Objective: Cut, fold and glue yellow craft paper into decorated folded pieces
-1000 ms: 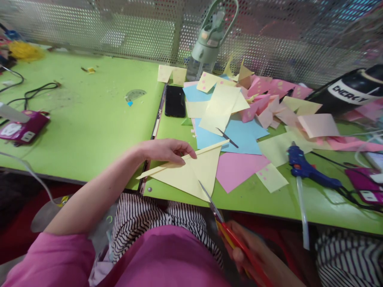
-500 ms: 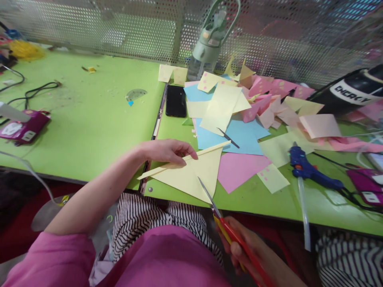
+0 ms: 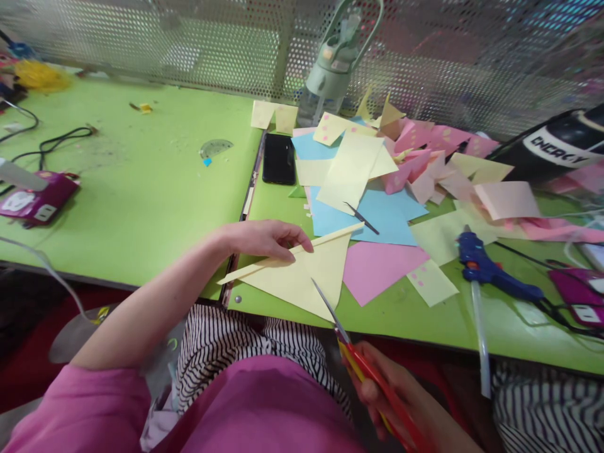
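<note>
A pale yellow sheet of paper [image 3: 311,277] lies at the front edge of the green table, its long upper edge folded into a narrow strip. My left hand [image 3: 271,240] pinches that strip near its middle, thumb and forefinger on the fold. Red-and-yellow-handled scissors [image 3: 342,331] are in my right hand [image 3: 384,384], which is closed around the handles below the table edge. The blades point up and left and lie over the lower right part of the sheet. Part of the right-hand fingers is hidden by the handles.
Behind the sheet lie a phone [image 3: 278,159], tweezers [image 3: 362,219], blue paper [image 3: 391,217] and pink paper [image 3: 382,267]. A bottle [image 3: 325,85] stands by the mesh panel. At right lies a blue glue gun [image 3: 491,264], its glue stick over the edge. A purple power strip [image 3: 40,198] sits left.
</note>
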### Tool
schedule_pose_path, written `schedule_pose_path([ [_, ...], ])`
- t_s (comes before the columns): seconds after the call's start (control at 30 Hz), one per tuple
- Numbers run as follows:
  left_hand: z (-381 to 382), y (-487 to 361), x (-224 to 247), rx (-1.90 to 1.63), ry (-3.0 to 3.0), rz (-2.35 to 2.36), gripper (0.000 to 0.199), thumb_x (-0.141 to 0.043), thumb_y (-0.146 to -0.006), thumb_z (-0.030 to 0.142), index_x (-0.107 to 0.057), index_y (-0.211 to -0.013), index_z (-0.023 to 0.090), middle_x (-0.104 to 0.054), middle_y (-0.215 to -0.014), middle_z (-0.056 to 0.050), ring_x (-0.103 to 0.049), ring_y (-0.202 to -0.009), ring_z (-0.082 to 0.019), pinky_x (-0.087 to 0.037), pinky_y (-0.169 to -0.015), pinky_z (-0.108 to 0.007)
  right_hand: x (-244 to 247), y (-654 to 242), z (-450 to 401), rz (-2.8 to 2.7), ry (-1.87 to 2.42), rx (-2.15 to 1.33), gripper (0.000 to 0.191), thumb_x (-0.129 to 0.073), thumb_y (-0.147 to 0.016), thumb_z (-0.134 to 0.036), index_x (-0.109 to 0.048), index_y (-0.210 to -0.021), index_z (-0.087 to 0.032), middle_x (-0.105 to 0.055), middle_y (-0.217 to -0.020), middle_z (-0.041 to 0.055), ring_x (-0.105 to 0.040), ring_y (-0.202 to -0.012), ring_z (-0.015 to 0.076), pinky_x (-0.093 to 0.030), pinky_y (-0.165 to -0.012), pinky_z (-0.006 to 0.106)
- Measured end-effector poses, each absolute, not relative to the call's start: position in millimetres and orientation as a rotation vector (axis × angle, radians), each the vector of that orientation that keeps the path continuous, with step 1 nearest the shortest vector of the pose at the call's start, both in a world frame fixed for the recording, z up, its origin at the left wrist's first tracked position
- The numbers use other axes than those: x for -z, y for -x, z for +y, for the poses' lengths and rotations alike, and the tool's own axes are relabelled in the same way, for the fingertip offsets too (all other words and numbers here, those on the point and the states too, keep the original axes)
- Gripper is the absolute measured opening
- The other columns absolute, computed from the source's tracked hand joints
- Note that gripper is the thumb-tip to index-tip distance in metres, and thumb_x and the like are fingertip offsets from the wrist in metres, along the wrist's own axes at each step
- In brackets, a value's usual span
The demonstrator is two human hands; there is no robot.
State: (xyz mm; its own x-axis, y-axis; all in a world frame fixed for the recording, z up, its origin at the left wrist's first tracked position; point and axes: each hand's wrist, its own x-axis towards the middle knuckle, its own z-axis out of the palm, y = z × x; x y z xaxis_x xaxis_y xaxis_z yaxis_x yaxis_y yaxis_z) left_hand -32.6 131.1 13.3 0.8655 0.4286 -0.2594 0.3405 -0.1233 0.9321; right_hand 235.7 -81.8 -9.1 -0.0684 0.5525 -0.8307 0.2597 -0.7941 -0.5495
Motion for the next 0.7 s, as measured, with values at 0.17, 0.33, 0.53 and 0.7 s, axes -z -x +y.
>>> schedule_pose_path([
  [0.17,131.6,33.2,-12.3,-0.085,-1.743,0.57,0.042,-0.055,-0.081,0.021,-0.056,-0.123,0.019,-0.041,-0.079,0.003,-0.04,-0.071,-0.013,-0.035,-0.067,-0.026,8.1,-235.6,-85.8,-1.16,1.901,-1.818,0.055,-0.057,-0.073,-0.071,-0.053,-0.105,-0.026,-0.057,-0.078,-0.0006,-0.043,-0.05,0.0094,-0.038,-0.043,0.023],
  [0.33,131.2,33.2,-11.5,-0.09,-1.75,0.569,0.043,-0.055,-0.081,0.021,-0.056,-0.124,0.019,-0.042,-0.08,0.003,-0.041,-0.072,-0.013,-0.037,-0.07,-0.026,0.2,-229.5,-78.2,-1.156,1.918,-1.833,0.059,-0.06,-0.069,-0.073,-0.054,-0.103,-0.025,-0.056,-0.075,-0.0001,-0.043,-0.052,0.0105,-0.041,-0.047,0.025],
  [0.53,131.1,32.8,-12.5,-0.088,-1.751,0.565,0.042,-0.055,-0.081,0.019,-0.056,-0.123,0.018,-0.04,-0.079,0.004,-0.039,-0.071,-0.012,-0.035,-0.067,-0.025,1.1,-226.3,-67.5,-0.869,1.963,-2.064,0.05,-0.065,-0.063,-0.064,-0.046,-0.09,-0.025,-0.047,-0.066,-0.0056,-0.042,-0.049,0.0089,-0.038,-0.042,0.022],
  [0.7,130.5,32.4,-12.2,-0.099,-1.744,0.558,0.042,-0.056,-0.081,0.02,-0.056,-0.123,0.019,-0.04,-0.078,0.004,-0.039,-0.071,-0.012,-0.035,-0.067,-0.025,-0.3,-224.1,-66.3,-0.988,1.947,-2.036,0.056,-0.061,-0.061,-0.071,-0.043,-0.088,-0.026,-0.045,-0.066,-0.006,-0.042,-0.048,0.0086,-0.038,-0.042,0.022],
])
